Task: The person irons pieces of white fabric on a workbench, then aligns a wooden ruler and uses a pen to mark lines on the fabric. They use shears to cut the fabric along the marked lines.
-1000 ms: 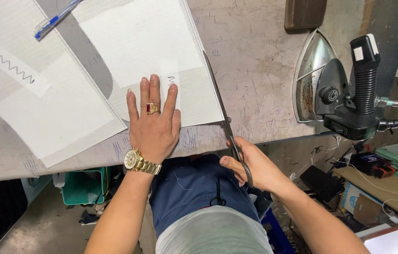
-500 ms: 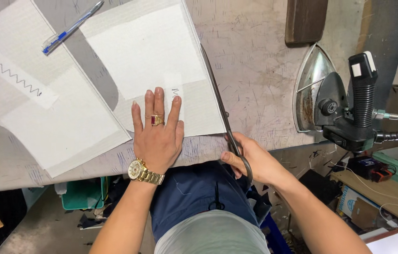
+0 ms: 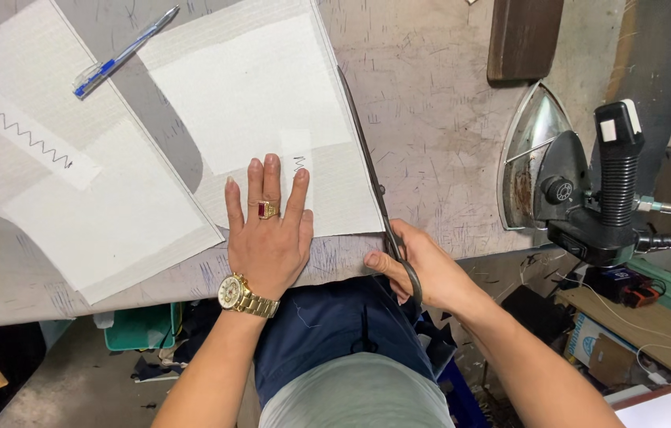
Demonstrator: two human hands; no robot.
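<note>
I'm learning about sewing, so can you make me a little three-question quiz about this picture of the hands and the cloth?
1. True or false: the left hand lies flat on the white fabric piece.
2. What does the right hand hold? A) the blue pen B) the scissors C) the iron
3. Fill in: the blades of the scissors run along the fabric's ____ edge, as seen in the picture.

Key:
1. True. Its fingers are spread on the piece's near end.
2. B. The blue pen lies on the table, and the iron stands on its heel farther right; neither is touched.
3. Right.
</note>
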